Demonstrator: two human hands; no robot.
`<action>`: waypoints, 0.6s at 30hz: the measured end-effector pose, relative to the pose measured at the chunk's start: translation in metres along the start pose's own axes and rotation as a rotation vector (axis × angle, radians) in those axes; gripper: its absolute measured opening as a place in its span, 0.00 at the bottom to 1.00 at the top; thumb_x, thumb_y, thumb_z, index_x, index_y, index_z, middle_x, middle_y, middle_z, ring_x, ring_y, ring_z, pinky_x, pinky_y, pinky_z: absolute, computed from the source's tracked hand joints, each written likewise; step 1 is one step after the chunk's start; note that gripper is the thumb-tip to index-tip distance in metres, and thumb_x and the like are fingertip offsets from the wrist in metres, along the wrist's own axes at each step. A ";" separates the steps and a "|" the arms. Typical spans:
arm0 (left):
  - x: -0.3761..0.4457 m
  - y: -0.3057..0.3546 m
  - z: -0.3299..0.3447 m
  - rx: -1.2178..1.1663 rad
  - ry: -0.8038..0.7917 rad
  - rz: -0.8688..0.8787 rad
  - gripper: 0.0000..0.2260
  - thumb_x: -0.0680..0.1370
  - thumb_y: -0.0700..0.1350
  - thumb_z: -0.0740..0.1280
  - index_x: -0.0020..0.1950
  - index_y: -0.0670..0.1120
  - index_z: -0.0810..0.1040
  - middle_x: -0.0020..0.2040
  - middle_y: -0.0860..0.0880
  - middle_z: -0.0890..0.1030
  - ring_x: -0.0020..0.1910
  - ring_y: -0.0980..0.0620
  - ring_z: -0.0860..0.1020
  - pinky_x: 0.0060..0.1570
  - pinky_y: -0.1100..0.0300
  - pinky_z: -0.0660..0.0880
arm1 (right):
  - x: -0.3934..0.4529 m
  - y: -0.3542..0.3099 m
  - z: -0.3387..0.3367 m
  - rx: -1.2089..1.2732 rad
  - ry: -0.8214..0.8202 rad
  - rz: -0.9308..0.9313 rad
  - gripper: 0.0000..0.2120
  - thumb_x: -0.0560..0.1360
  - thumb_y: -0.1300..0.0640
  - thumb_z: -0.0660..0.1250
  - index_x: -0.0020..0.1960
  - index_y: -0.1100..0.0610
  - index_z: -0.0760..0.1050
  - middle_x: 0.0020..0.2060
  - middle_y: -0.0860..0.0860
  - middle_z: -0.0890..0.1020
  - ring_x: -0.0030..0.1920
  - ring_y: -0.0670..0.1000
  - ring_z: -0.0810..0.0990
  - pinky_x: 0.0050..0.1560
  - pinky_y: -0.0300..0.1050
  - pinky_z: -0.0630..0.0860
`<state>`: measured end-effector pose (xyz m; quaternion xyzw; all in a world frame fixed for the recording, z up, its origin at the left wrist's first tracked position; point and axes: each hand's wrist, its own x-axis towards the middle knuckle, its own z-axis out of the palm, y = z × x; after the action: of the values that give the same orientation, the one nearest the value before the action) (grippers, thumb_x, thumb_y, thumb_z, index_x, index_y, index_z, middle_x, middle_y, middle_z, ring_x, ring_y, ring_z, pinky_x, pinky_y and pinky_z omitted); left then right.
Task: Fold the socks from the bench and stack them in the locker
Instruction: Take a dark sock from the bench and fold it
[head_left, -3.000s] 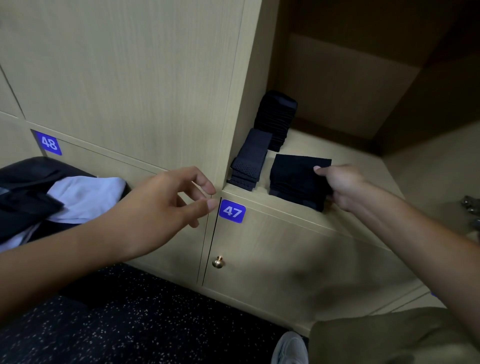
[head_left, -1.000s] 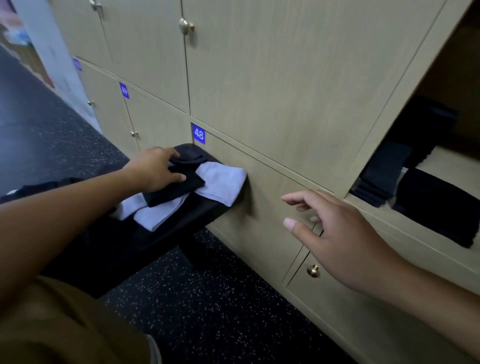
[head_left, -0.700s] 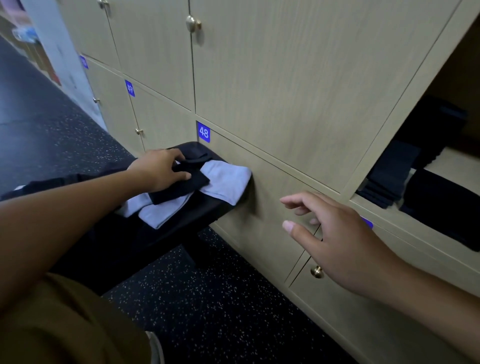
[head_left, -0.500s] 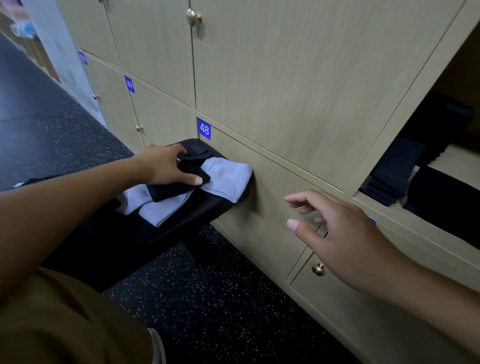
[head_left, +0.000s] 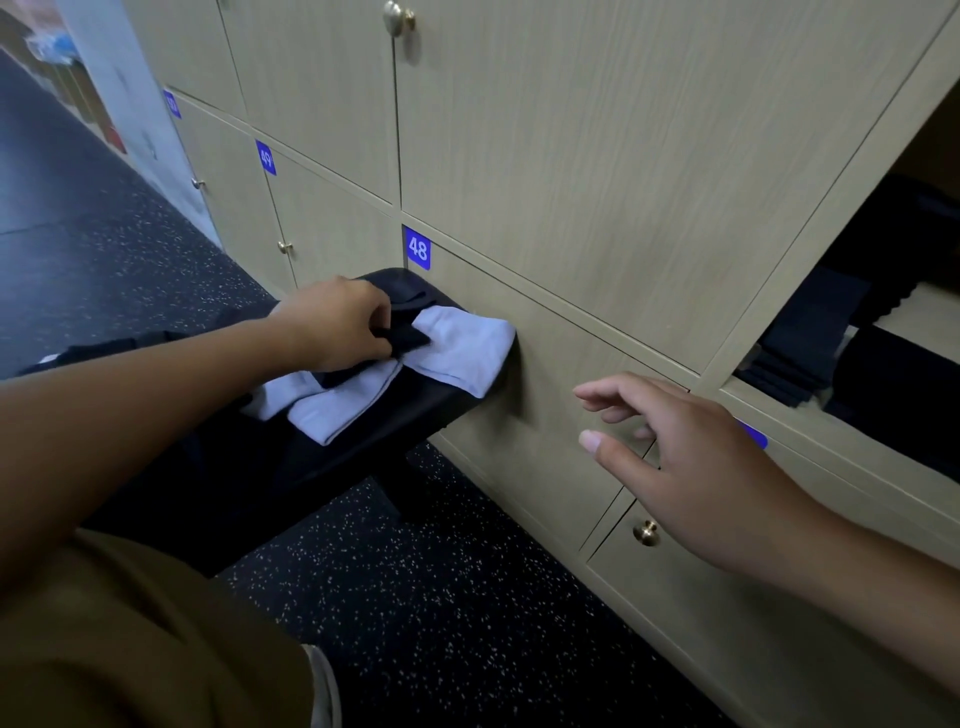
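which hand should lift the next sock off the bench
Left. The left hand already pinches the dark sock on the bench, atop the pale socks. The right hand hangs open and empty in front of the lockers, away from the pile.

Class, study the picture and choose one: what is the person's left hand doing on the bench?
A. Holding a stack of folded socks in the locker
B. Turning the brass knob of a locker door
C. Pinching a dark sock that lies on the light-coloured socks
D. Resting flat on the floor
C: the left hand curls its fingers round the dark sock, which lies over the light socks on the bench.
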<state>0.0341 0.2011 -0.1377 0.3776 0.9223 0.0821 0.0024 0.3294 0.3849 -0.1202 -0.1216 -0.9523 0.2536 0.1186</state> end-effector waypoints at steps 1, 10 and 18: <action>0.000 0.000 -0.007 -0.023 0.027 -0.020 0.05 0.73 0.49 0.72 0.45 0.52 0.76 0.43 0.49 0.80 0.43 0.45 0.77 0.39 0.57 0.69 | 0.000 -0.001 0.000 0.004 -0.002 0.001 0.15 0.78 0.45 0.64 0.64 0.44 0.75 0.58 0.36 0.79 0.60 0.36 0.74 0.56 0.31 0.72; -0.019 0.020 -0.066 -0.561 0.180 -0.027 0.06 0.77 0.44 0.72 0.42 0.46 0.78 0.31 0.54 0.79 0.32 0.55 0.76 0.39 0.57 0.72 | 0.007 -0.010 -0.006 0.217 0.063 0.080 0.10 0.78 0.52 0.68 0.59 0.46 0.80 0.50 0.38 0.83 0.55 0.36 0.79 0.55 0.32 0.76; -0.051 0.094 -0.070 -0.820 0.222 0.343 0.04 0.78 0.41 0.73 0.46 0.42 0.79 0.43 0.37 0.80 0.38 0.42 0.77 0.39 0.48 0.75 | 0.022 -0.031 -0.030 0.999 0.031 0.399 0.18 0.82 0.48 0.62 0.56 0.62 0.80 0.48 0.56 0.87 0.49 0.59 0.87 0.48 0.46 0.83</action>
<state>0.1310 0.2206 -0.0570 0.4816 0.7324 0.4797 0.0394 0.3121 0.3793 -0.0754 -0.2328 -0.6722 0.6915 0.1254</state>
